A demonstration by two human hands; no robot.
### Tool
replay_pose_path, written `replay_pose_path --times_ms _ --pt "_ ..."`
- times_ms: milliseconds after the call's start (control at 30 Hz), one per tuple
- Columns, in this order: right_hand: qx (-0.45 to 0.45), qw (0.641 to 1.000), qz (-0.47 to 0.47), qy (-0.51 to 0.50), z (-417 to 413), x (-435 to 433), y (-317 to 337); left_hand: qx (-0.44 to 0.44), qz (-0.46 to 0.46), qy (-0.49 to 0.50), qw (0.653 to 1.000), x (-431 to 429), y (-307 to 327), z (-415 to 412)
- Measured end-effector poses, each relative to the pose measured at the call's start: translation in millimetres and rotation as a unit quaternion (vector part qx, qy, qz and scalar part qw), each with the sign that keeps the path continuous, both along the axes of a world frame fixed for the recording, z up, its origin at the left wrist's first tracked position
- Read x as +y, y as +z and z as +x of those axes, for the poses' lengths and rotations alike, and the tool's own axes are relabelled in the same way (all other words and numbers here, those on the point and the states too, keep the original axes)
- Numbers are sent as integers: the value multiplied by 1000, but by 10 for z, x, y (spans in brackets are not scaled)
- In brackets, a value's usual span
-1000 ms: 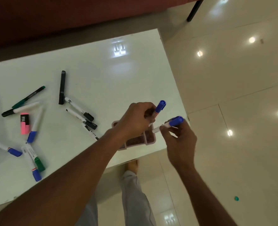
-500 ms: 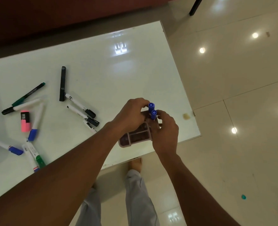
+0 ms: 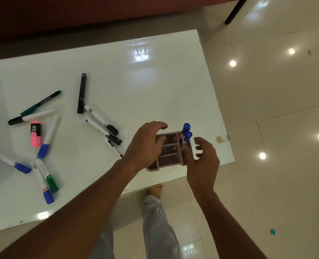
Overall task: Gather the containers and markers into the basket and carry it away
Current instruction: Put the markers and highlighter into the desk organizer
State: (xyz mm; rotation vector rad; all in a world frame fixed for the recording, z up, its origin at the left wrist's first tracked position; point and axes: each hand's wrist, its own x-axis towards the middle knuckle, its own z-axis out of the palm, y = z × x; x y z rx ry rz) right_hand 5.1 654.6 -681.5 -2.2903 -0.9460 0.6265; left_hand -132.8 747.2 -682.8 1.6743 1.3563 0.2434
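Glossy white table (image 3: 155, 81), hard, rectangular, mirroring ceiling lights; beige polished floor tiles (image 3: 267, 113) to the right. Near the table's front right corner: small mauve plastic basket (image 3: 169, 166), rectangular, rounded corners, split by dividers into compartments. Standing upright in its far right compartment: two blue-capped markers (image 3: 186, 128), white cylindrical barrels, touching each other. Left hand (image 3: 145, 146) above the basket's left side, fingers spread and loosely bent, gripping nothing; contact with the rim unclear. Right hand (image 3: 203, 159) just beside the basket's right edge, fingers apart and relaxed, holding nothing; thumb close to the rim, touch not certain. Well apart on the left: slim black pen (image 3: 81, 93), green pen (image 3: 40, 103), stubby pink highlighter (image 3: 36, 135), black-capped white markers (image 3: 100, 118).
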Motion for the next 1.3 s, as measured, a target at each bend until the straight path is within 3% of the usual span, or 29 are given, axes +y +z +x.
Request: replay_pose_path --times_ms 100,167,333,400,467,533,600,767,967,1100,1200,1300 --pt "-57 994 86 28 -155 -19 92 -1 83 100 992 -154 -12 -232" --pt "-30 990 113 85 -403 51 209 -11 122 187 975 -242 -28 -393" --pt "76 963 55 251 -1098 593 279 40 101 405 908 -215 -215 -834" --pt "93 947 -34 306 -1302 884 194 85 96 367 921 -153 -336 -1040" --pt "85 928 -119 342 -1442 1139 84 117 123 238 956 -64 -441 -1194" --pt "51 915 -170 361 -1546 1329 -50 164 134 122 970 78 -501 -1313" --pt "0 903 -201 379 -1608 1437 -208 194 130 61 970 237 -525 -1393" --pt "-69 902 -186 384 -1715 1448 -438 171 143 -42 974 437 -593 -1532" --pt "-6 925 -177 335 -1670 1410 -434 238 179 -98 949 411 -628 -1590" --pt "57 957 -109 263 -1496 1355 -304 264 205 -90 938 399 -577 -1670" --pt "107 975 -17 192 -1302 1240 -56 230 219 -12 948 381 -405 -1647" --pt "139 979 73 129 -1059 1038 388 119 227 70 964 287 -114 -1408"
